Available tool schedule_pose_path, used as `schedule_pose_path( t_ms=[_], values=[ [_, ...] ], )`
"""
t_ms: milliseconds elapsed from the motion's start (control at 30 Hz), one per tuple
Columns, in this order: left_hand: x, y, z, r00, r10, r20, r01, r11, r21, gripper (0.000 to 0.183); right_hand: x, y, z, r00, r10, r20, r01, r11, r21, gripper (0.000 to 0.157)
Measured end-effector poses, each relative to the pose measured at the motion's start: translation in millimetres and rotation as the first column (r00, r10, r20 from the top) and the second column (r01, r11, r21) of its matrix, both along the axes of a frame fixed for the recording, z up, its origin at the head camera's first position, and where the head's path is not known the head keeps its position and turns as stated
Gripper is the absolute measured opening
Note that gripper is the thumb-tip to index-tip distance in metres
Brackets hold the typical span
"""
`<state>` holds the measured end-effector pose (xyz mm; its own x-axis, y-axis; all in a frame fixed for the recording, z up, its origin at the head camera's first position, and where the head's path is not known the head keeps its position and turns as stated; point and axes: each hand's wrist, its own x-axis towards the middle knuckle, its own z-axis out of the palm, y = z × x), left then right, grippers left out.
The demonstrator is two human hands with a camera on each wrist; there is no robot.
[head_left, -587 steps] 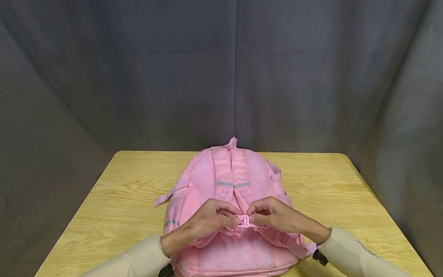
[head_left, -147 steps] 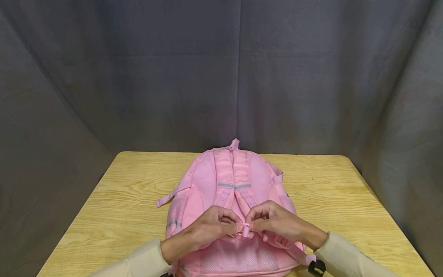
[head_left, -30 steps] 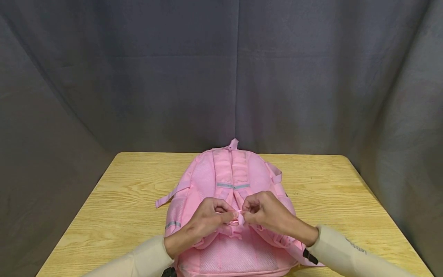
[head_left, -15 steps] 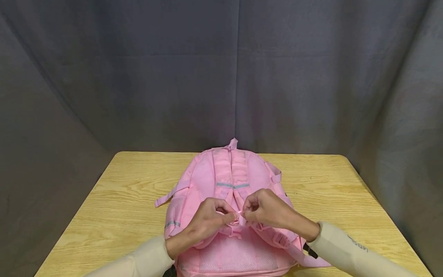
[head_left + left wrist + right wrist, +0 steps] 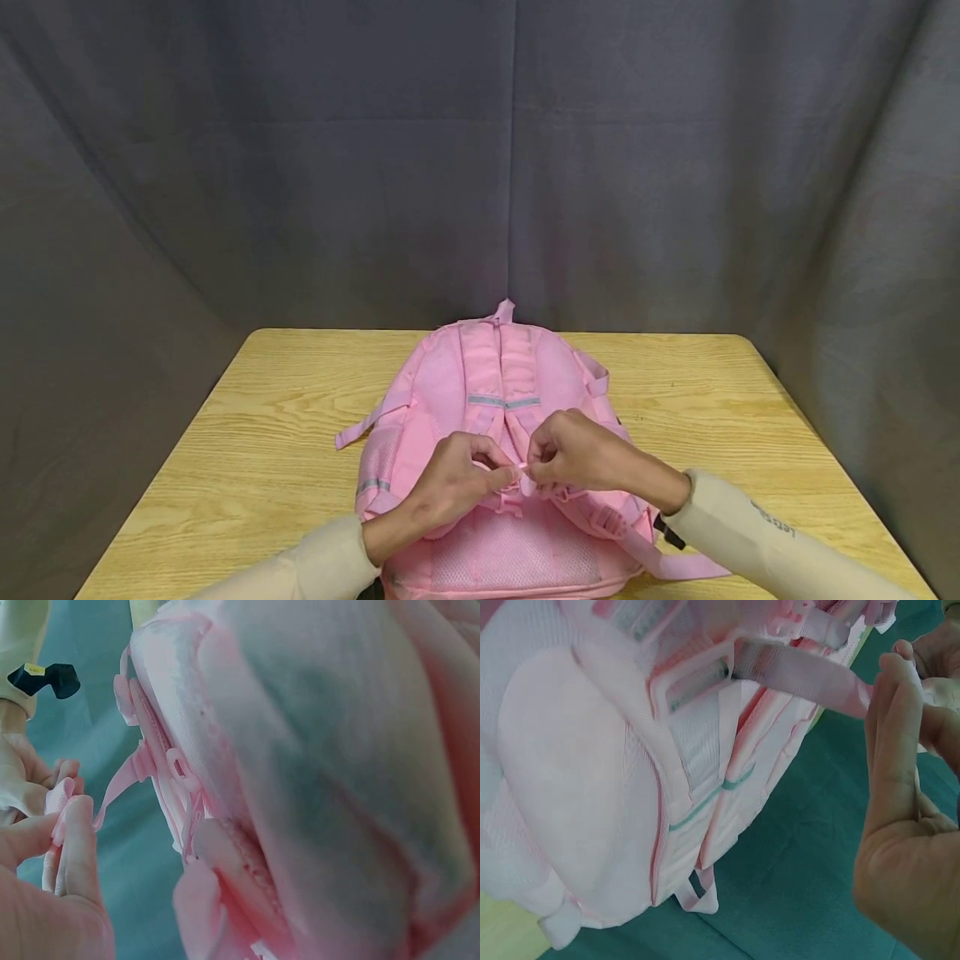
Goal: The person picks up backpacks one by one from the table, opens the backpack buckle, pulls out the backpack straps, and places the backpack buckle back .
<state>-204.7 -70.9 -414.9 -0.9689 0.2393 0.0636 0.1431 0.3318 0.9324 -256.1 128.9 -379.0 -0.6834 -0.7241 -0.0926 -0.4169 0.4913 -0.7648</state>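
Observation:
A pink backpack (image 5: pixel 517 550) lies on the table with its straps and back panel facing up. Above its lower middle, my left hand (image 5: pixel 450 483) pinches a pink plastic buckle (image 5: pixel 510 488), mostly covered by thumb and fingers. Close against it, my right hand (image 5: pixel 581 454) pinches the pink webbing strap (image 5: pixel 528 485) that meets the buckle. In the left wrist view the webbing (image 5: pixel 60 796) looks folded between both hands' fingertips. From the right wrist view, the strap (image 5: pixel 810 679) runs from the backpack to the hands. How the strap passes through the buckle is hidden.
Another pink buckle piece (image 5: pixel 510 507) lies on the backpack just below the hands. A strap adjuster (image 5: pixel 607 521) sits at the right, and a loose strap tail (image 5: pixel 686 567) reaches onto the wooden table (image 5: pixel 750 450). A dark grey curtain (image 5: pixel 375 167) hangs behind.
Long before, the buckle showed plainly between the hands; now fingers cover most of it. Over the last second both hands stay together, lowering slightly, and the strap tail at right slides further out.

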Motion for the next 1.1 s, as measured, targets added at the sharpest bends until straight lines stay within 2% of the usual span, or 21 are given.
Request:
schedule_pose_path(
  t_ms=[100, 200, 333, 433, 633, 800, 1100],
  values=[
    [0.3, -0.3, 0.0, 1.0, 0.007, -0.001, -0.007, 1.0, 0.005, 0.008, 1.6, -0.3, -1.4, 1.0, -0.001, -0.001, 0.001, 1.0, -0.015, 0.022],
    [0.4, -1.4, 0.0, 0.999, -0.001, 0.047, -0.002, 0.998, 0.062, 0.009, 3.6, -0.5, -3.6, 1.0, -0.008, -0.015, 0.007, 0.999, -0.044, 0.023],
    [1.1, -2.7, 0.9, 0.991, -0.023, 0.133, 0.002, 0.988, 0.155, 0.013, 5.2, -0.5, -6.1, 0.996, -0.013, -0.084, 0.007, 0.998, -0.066, 0.023],
    [1.3, -3.2, 2.0, 0.987, -0.032, 0.156, 0.001, 0.981, 0.194, 0.015, 5.7, -0.5, -7.1, 0.991, -0.018, -0.134, 0.008, 0.997, -0.073, 0.023],
    [0.7, -2.9, 2.9, 0.974, -0.042, 0.224, -0.021, 0.963, 0.269, 0.016, 5.9, -0.8, -9.9, 0.983, -0.019, -0.182, -0.001, 0.994, -0.109, 0.022],
    [-0.5, -3.2, 2.6, 0.962, -0.041, 0.27, -0.04, 0.957, 0.288, 0.017, 6.1, -0.5, -13.3, 0.971, -0.022, -0.239, -0.013, 0.989, -0.145, 0.022],
    [-1.0, -3.3, 2.1, 0.956, -0.031, 0.292, -0.059, 0.954, 0.295, 0.018, 8.0, 0.4, -19.1, 0.944, -0.038, -0.327, -0.028, 0.98, -0.196, 0.022]
  ],
)
